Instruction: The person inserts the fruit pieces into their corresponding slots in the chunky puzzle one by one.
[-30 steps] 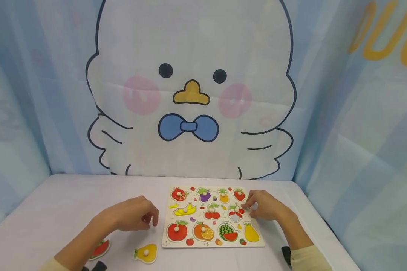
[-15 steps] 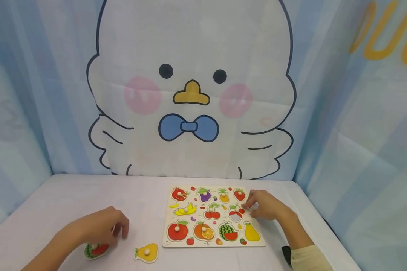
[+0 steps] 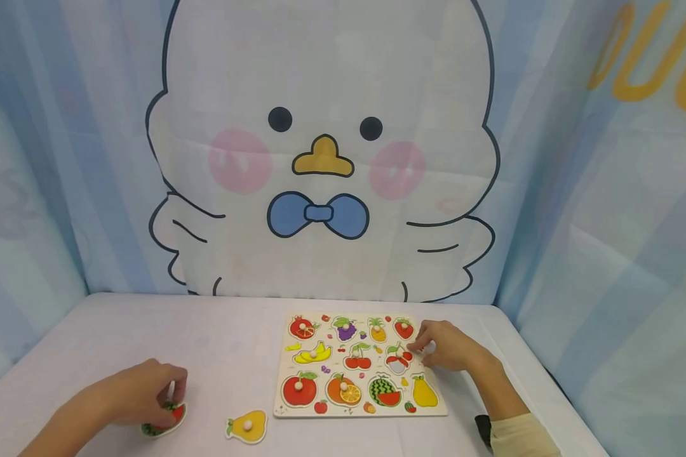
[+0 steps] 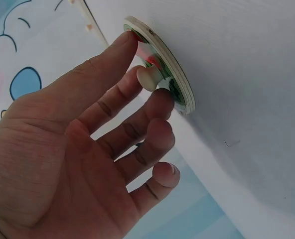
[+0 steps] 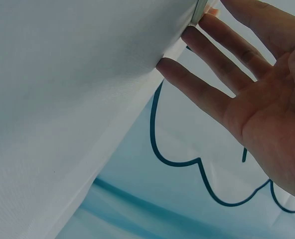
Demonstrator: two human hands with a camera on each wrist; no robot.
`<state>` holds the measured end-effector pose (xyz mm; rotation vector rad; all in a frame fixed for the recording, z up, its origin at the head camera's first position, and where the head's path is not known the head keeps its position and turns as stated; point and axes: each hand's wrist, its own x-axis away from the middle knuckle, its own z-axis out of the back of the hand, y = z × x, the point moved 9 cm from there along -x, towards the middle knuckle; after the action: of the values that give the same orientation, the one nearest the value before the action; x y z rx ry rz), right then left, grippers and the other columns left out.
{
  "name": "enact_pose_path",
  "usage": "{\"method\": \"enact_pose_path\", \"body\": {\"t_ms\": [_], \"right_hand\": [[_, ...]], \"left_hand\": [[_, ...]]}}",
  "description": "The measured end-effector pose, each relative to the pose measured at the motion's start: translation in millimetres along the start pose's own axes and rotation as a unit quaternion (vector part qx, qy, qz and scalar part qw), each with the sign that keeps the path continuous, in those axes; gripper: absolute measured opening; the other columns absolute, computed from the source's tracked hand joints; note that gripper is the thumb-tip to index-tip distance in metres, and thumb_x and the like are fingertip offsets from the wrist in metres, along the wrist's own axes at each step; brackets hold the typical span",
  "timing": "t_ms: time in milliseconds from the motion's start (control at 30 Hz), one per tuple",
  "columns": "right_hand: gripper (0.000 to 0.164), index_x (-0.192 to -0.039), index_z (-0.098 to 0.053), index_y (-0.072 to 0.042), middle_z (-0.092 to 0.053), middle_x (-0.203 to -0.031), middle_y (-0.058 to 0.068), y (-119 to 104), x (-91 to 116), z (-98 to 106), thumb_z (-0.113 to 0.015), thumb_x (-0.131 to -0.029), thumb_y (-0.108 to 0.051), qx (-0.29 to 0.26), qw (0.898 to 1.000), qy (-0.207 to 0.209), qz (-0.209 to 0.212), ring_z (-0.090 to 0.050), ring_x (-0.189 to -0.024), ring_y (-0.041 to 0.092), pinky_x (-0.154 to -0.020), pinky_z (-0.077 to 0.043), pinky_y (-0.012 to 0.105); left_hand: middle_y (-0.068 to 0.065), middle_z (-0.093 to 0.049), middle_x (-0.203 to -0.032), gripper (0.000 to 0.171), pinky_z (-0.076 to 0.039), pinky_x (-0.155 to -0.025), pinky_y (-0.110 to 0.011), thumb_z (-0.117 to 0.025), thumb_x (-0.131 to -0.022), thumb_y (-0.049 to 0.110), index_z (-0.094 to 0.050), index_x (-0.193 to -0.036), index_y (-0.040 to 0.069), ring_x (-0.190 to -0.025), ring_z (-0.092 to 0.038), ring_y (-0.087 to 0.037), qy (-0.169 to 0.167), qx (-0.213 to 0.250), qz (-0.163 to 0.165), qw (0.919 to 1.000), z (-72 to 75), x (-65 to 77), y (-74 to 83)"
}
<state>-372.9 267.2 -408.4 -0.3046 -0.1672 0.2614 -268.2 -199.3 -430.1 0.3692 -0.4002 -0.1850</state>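
In the head view my left hand is over the watermelon puzzle piece on the table's left side. Thumb and fingers spread around its pale knob in the left wrist view; the thumb tip is at the piece's rim, and a gap shows between thumb and knob. My right hand rests at the right edge of the fruit puzzle board, its fingers fairly straight, with fingertips on the table and by the board's edge. A yellow pear piece lies between the watermelon piece and the board.
The board carries several knobbed fruit pieces, such as an apple and an orange. Its watermelon spot and pear spot show no knob. A cartoon curtain hangs behind the white-covered table.
My left hand has moved left and down, away from beside the board, to the watermelon piece. My right hand has stayed at the board's right edge.
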Motion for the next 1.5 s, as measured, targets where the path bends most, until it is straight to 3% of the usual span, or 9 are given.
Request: {"method": "enact_pose_path", "body": {"t_ms": [333, 467, 800, 1233, 1500], "right_hand": [[0.027, -0.097, -0.078, -0.025, -0.059, -0.103, -0.008, 0, 1, 0, -0.081, -0.074, -0.01, 0.0, 1.0, 0.003, -0.004, -0.05, -0.104, 0.021, -0.092, -0.047, 0.046], [0.027, -0.096, -0.078, -0.025, -0.059, -0.102, -0.008, 1, 1, 0, -0.081, -0.074, -0.01, -0.003, 1.0, 0.003, -0.004, -0.05, -0.103, 0.02, -0.092, -0.047, 0.046], [0.028, -0.096, -0.078, -0.026, -0.059, -0.101, -0.009, 2, 1, -1, -0.081, -0.074, -0.01, -0.004, 1.0, 0.001, 0.002, -0.05, -0.102, 0.019, -0.093, -0.046, 0.046], [0.03, -0.099, -0.077, -0.023, -0.058, -0.097, -0.01, -3, 0, 1, -0.083, -0.072, -0.01, 0.002, 1.0, 0.005, 0.023, -0.052, -0.098, 0.017, -0.092, -0.047, 0.043], [0.031, -0.099, -0.077, -0.023, -0.058, -0.096, -0.01, -3, -1, 0, -0.083, -0.072, -0.01, 0.002, 1.0, 0.002, 0.028, -0.053, -0.097, 0.017, -0.091, -0.048, 0.042]], "left_hand": [[-0.002, -0.054, -0.07, 0.021, -0.041, -0.056, -0.025, -0.077, -0.073, 0.005, -0.058, -0.073, 0.014, -0.065, -0.049, -0.015, -0.003, 0.041, -0.01, 0.9991, 1.3, 6.0, -7.7], [-0.001, -0.054, -0.068, 0.022, -0.039, -0.054, -0.024, -0.077, -0.071, 0.003, -0.059, -0.072, 0.015, -0.062, -0.048, -0.014, 0.001, 0.045, -0.046, 0.9979, 3.7, 8.4, -4.9], [-0.001, -0.054, -0.068, 0.022, -0.039, -0.054, -0.023, -0.08, -0.07, 0.008, -0.061, -0.072, 0.016, -0.062, -0.047, -0.01, 0.001, 0.059, -0.101, 0.9931, 7.8, 11.0, -1.2], [-0.002, -0.055, -0.072, 0.021, -0.044, -0.06, -0.026, -0.079, -0.072, 0.002, -0.061, -0.074, 0.013, -0.07, -0.049, -0.017, 0.002, 0.047, 0.004, 0.9989, 9.0, 7.8, -6.2], [-0.003, -0.055, -0.075, 0.022, -0.05, -0.065, -0.03, -0.078, -0.07, -0.002, -0.061, -0.076, 0.011, -0.073, -0.051, -0.018, -0.012, 0.036, 0.014, 0.9992, 14.2, 6.6, -1.0]]}}
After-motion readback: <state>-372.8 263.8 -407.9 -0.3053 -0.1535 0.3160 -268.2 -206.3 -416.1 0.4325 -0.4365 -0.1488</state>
